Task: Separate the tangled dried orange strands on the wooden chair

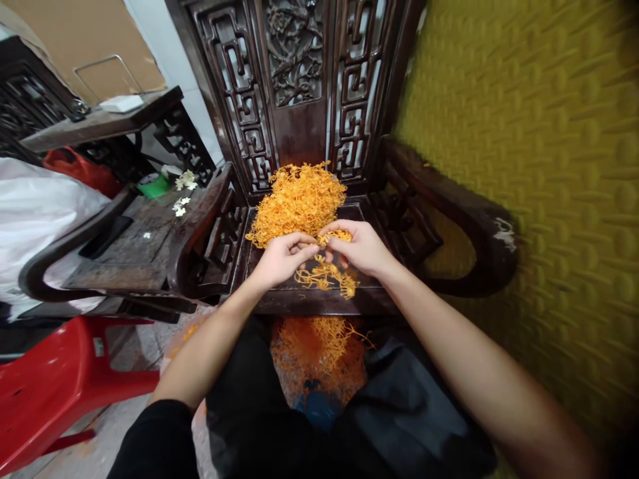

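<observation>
A large heap of orange, thin-branched stringy pieces [302,199] lies on the seat of a dark carved wooden chair [299,303]. In front of it my left hand [285,258] and my right hand [363,246] meet, with thumbs and fingers pinched. Between them is a small orange stringy piece [340,235], gripped by both hands; its exact kind I cannot make out. Just below my fingers, a few loose orange strands [327,276] lie near the seat's front edge.
Between my knees, below the seat, a clear plastic bag [294,372] holds more orange strands. At left stand a red plastic stool [50,386] and a side table [134,249] with a green tape roll [154,185]. A yellow padded surface [529,133] rises at right.
</observation>
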The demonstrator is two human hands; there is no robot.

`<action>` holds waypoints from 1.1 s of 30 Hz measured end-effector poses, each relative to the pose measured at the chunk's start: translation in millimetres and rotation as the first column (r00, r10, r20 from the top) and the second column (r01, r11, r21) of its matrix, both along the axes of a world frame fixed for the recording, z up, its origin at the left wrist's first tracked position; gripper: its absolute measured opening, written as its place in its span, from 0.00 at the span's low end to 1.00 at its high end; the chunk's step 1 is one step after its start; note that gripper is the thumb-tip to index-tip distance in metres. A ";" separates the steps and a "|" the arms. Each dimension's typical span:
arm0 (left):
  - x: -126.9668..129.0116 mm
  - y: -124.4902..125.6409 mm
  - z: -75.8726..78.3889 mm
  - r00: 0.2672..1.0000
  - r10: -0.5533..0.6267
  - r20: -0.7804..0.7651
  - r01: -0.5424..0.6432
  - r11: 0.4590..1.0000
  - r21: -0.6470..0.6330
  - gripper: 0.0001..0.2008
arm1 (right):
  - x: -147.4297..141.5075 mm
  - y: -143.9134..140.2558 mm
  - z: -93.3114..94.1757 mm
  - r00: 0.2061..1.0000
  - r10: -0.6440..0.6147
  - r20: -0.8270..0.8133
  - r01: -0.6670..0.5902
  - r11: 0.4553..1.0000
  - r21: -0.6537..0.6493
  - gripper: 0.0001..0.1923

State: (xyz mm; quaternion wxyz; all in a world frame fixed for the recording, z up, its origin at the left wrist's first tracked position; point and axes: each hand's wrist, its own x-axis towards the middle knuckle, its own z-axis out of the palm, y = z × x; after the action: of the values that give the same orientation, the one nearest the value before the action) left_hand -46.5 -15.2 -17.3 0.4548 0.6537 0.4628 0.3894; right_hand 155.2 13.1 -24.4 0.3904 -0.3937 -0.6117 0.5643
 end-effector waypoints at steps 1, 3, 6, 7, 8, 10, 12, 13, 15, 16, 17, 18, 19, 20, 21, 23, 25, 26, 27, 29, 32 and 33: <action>1.9 -0.5 0.0 1.000 0.016 0.004 -0.016 1.000 -0.014 0.16 | -0.5 -0.3 -0.3 1.000 0.006 -0.028 -0.007 1.000 -0.019 0.17; 5.8 -2.0 0.0 0.998 0.061 -0.026 -0.062 0.998 -0.029 0.17 | -1.1 -1.4 0.0 0.996 0.045 -0.079 -0.049 0.998 -0.048 0.22; 9.1 -3.5 1.7 0.991 0.121 -0.063 -0.125 0.991 -0.056 0.19 | -0.4 -3.2 2.7 0.995 0.082 -0.060 -0.083 0.996 -0.014 0.25; 8.8 -3.4 3.0 0.991 0.116 -0.059 -0.120 0.991 -0.057 0.20 | 0.5 -3.3 3.9 0.996 0.078 -0.050 -0.078 0.997 0.013 0.25; 7.5 -2.9 4.5 0.994 0.095 -0.059 -0.098 0.994 -0.040 0.20 | 1.9 -3.1 5.0 0.996 0.070 -0.049 -0.068 0.997 0.039 0.23; 2.8 -0.7 7.8 0.997 0.028 -0.066 -0.026 0.999 0.025 0.21 | 6.0 -2.3 6.8 0.995 0.065 -0.071 -0.060 0.996 0.070 0.22; -2.8 2.2 10.1 0.997 -0.056 -0.054 0.059 0.997 0.046 0.22 | 10.7 -2.0 8.3 0.992 0.089 -0.092 -0.082 0.994 0.073 0.21; -5.0 3.3 10.7 0.994 -0.105 -0.036 0.105 0.994 0.017 0.23 | 12.6 -2.3 9.0 0.990 0.104 -0.097 -0.097 0.993 0.072 0.20; -6.6 4.2 11.1 0.978 -0.208 0.008 0.208 0.973 -0.098 0.24 | 14.7 -3.2 10.3 0.987 0.127 -0.094 -0.120 0.990 0.077 0.20; -6.1 3.7 11.4 0.969 -0.244 0.024 0.245 0.957 -0.152 0.23 | 15.2 -3.1 10.7 0.988 0.131 -0.085 -0.124 0.989 0.085 0.19; -5.0 2.5 12.0 0.966 -0.256 0.034 0.257 0.947 -0.191 0.22 | 15.8 -2.0 10.8 0.989 0.130 -0.067 -0.123 0.988 0.095 0.19; -3.5 0.8 13.1 0.969 -0.242 0.038 0.245 0.946 -0.211 0.21 | 17.0 0.5 10.4 0.992 0.114 -0.044 -0.109 0.989 0.104 0.18; -2.1 -1.3 14.6 0.976 -0.213 0.037 0.216 0.952 -0.216 0.21 | 19.4 4.7 9.5 0.998 0.064 -0.028 -0.061 0.992 0.111 0.17; -1.1 -3.5 16.4 0.984 -0.175 0.035 0.178 0.961 -0.213 0.20 | 23.2 10.4 7.9 0.999 -0.036 -0.034 0.040 0.992 0.116 0.15; -0.6 -5.5 18.2 0.990 -0.133 0.037 0.138 0.969 -0.203 0.19 | 28.6 17.2 5.8 0.981 -0.182 -0.066 0.188 0.975 0.115 0.14; -0.8 -8.2 20.5 0.997 -0.045 0.067 0.057 0.982 -0.181 0.18 | 41.6 30.5 0.7 0.858 -0.485 -0.170 0.500 0.863 0.066 0.13; -1.0 -8.3 19.8 0.990 0.054 0.129 -0.031 0.985 -0.169 0.19 | 50.5 36.8 -3.7 0.796 -0.566 -0.216 0.575 0.818 -0.022 0.15; -0.5 -7.4 18.4 0.984 0.097 0.152 -0.072 0.984 -0.161 0.19 | 50.7 35.6 -5.0 0.839 -0.502 -0.208 0.501 0.863 -0.061 0.17; 0.7 -6.2 16.6 0.979 0.125 0.162 -0.102 0.984 -0.148 0.20 | 47.4 31.3 -5.4 0.895 -0.400 -0.197 0.392 0.916 -0.082 0.20; 4.9 -4.0 12.9 0.977 0.148 0.151 -0.135 0.986 -0.097 0.21 | 31.3 16.5 -3.3 0.960 -0.203 -0.194 0.190 0.978 -0.083 0.25; 11.3 -4.0 10.4 0.984 0.153 0.092 -0.154 0.988 0.006 0.21 | 1.2 -4.0 5.0 0.982 -0.067 -0.178 0.054 0.996 -0.076 0.27; 11.9 -4.8 10.6 0.985 0.157 0.071 -0.160 0.987 0.034 0.20 | -4.7 -6.2 7.9 0.988 -0.060 -0.141 0.054 0.997 -0.047 0.27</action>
State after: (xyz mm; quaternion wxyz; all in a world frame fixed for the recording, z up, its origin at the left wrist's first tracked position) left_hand -34.6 -20.0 -6.7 0.4247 0.6101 0.4898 0.4555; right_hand 150.5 6.9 -16.4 0.4402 -0.3781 -0.5584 0.5928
